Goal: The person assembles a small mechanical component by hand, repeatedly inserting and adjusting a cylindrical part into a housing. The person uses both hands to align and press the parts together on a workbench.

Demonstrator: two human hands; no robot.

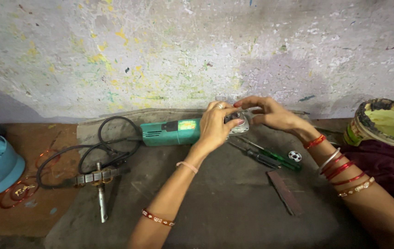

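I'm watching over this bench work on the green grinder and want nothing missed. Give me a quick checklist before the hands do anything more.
1. Left hand steadies angle grinder: ok.
2. Right hand fingers on the grinder head: ok.
3. Black cord unplugged: cannot tell, its end is out of view.
4. Screwdrivers beside the head: ok.
5. Small round part lying apart on the floor: ok.
6. Head part seated: cannot tell, fingers cover it.

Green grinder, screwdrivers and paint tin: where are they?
green grinder (169,131): head view, on its body.
screwdrivers (270,157): head view, on a green handle.
paint tin (381,133): head view, on its rim.
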